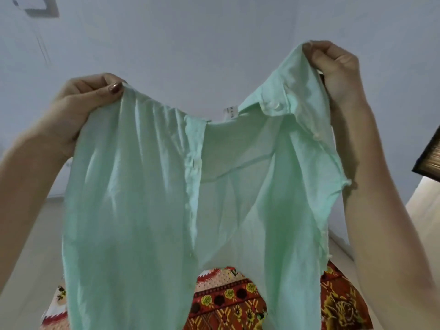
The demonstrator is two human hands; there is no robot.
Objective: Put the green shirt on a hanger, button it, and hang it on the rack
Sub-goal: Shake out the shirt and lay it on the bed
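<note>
Head view: I see the green shirt (pixel 152 198) held up in the air in front of a pale wall (pixel 214 44), unbuttoned and hanging open. Taking the shirt as landmark for everything below.

Left hand (pixel 78 108) is at the shirt's top left corner, fingers curled, thumb with a dark painted nail pinching the fabric edge against them. Right hand (pixel 338 67) is at the top right corner, higher than the left, closed on a bunched fold of the cloth near the collar (pixel 273 101). Both forearms run down and outward past the shirt's two sides.

Between the two grips the neckline sags; a small white label (pixel 230 113) sits at its middle. Left front panel hangs straight with the placket (pixel 193 163) along its inner edge. Right panel is folded back, small white buttons (pixel 317 136) showing down its outer edge. I can see the inside of the back panel through the gap.

Below the shirt's hem, a red and yellow floral patterned cloth (pixel 228 298) lies on a pale floor (pixel 28 258). Right of the shirt, at the frame edge, a dark-edged object (pixel 428 156); I cannot tell what it is.
</note>
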